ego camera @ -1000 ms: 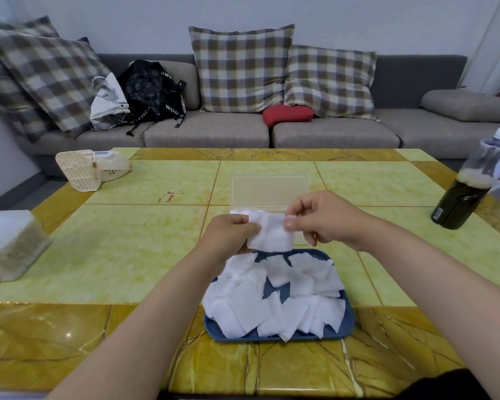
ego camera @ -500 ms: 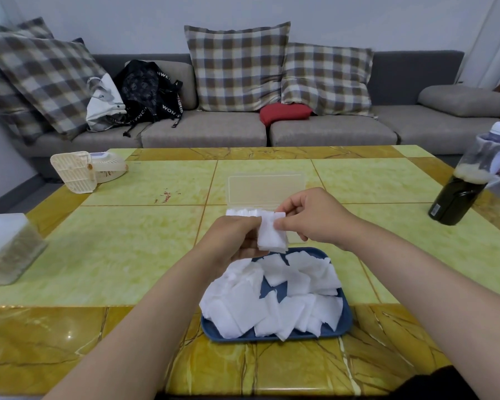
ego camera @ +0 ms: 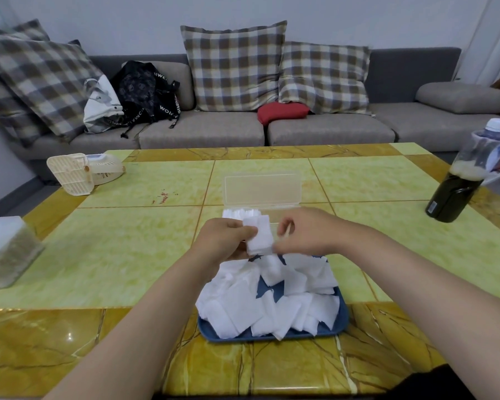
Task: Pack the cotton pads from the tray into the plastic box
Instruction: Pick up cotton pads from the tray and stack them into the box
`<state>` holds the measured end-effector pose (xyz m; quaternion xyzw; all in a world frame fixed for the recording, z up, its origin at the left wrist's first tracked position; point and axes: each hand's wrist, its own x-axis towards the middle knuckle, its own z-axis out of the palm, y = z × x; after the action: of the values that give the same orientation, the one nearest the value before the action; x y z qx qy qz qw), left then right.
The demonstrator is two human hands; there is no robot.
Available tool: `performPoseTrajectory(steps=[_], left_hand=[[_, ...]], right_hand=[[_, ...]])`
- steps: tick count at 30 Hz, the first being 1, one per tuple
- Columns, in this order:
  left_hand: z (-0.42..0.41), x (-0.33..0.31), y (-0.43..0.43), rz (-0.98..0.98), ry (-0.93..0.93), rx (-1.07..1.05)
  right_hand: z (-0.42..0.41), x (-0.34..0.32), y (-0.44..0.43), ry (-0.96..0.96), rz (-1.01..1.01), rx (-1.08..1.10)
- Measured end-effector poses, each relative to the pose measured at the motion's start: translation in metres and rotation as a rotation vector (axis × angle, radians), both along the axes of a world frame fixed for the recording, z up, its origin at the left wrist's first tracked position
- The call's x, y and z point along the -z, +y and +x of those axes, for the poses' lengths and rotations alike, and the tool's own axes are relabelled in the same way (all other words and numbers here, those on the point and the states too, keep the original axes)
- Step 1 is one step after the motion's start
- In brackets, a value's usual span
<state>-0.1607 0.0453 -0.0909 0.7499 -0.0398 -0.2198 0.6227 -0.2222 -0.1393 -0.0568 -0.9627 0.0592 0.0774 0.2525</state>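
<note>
Yellow tiled surface (ego camera: 113, 249), sofa (ego camera: 329, 131) behind. I am gripping a squared pad stack (ego camera: 260, 236) in my L hand (ego camera: 225, 241). R hand (ego camera: 306, 233) is curling just beside it; cannot tell if touching. Vs. 1 s ago the stack is narrower, i.e. ready for the open plastic box (ego camera: 261, 192) just beyond. The tray (ego camera: 341, 321) is holding most pads (ego camera: 295, 284).

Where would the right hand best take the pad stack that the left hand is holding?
Probably by the free right edge of the pad stack, coming from the right and pinching across its flat faces. The left hand covers the left edge, the pads stand upright, and the right hand hovers beside the free edge.
</note>
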Motion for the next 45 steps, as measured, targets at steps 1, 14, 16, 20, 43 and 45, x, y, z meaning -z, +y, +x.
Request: performPoseTrajectory(steps=[1,14,16,20,43,45], left_hand=[[0.001,0.000,0.001,0.005,-0.001,-0.019],[0.003,0.002,0.001,-0.020,0.015,-0.021],[0.002,0.001,0.000,-0.017,0.019,0.050],[-0.004,-0.005,-0.004,-0.056,0.053,0.157],[0.005,-0.007,0.011,0.056,-0.103,-0.076],[0.007,-0.005,0.014,0.037,-0.089,-0.082]], right_hand=[[-0.003,0.000,0.001,0.113,-0.121,-0.056],[-0.009,-0.024,-0.008,0.020,0.402,-0.070],[-0.008,-0.024,-0.006,-0.042,0.447,-0.043],[-0.003,-0.018,-0.001,-0.130,0.361,-0.039],[0.015,0.024,0.014,-0.068,-0.091,-0.090],[0.016,0.032,0.020,0.002,-0.249,-0.156]])
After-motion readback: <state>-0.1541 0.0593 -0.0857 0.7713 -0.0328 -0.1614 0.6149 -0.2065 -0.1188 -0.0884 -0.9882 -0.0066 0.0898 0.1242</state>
